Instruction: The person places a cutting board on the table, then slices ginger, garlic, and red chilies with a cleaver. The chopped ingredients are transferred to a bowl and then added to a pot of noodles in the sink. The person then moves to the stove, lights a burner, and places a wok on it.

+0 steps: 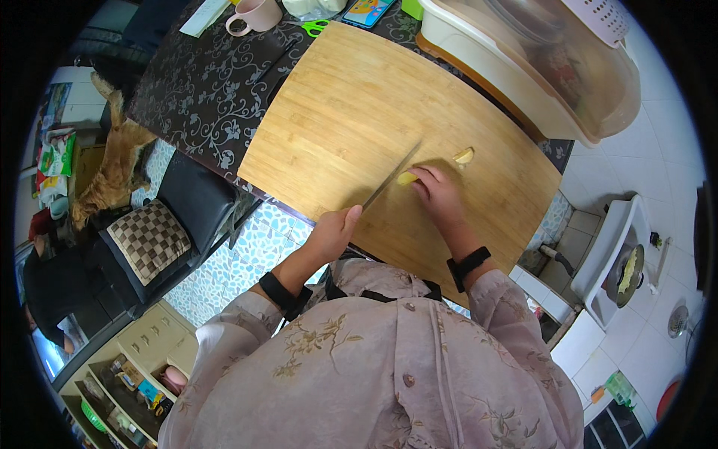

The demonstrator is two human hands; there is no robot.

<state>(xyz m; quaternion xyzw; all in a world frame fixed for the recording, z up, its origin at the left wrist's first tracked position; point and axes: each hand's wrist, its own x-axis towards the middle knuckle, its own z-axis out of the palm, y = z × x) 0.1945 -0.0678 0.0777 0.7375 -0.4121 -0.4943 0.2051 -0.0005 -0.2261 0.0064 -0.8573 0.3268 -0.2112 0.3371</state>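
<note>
My left hand (335,234) is closed around the handle of a kitchen knife (394,173). Its blade slants up and to the right, low over a bamboo cutting board (348,112) or resting on it; I cannot tell which. Just right of the blade, the fingers of my right hand (440,196) pinch a small yellow piece of food (406,178), which looks like peeled ginger. Another pale yellow piece (463,157), with some brownish skin, lies on the board beyond my right hand.
A white plastic tub (477,62) with a translucent brown lid stands along the board's right edge. A pink mug (255,15), green-handled scissors (315,27) and a phone (367,12) lie past its far edge. Left are a black chair (196,182), a dog (115,163) and another person (56,286).
</note>
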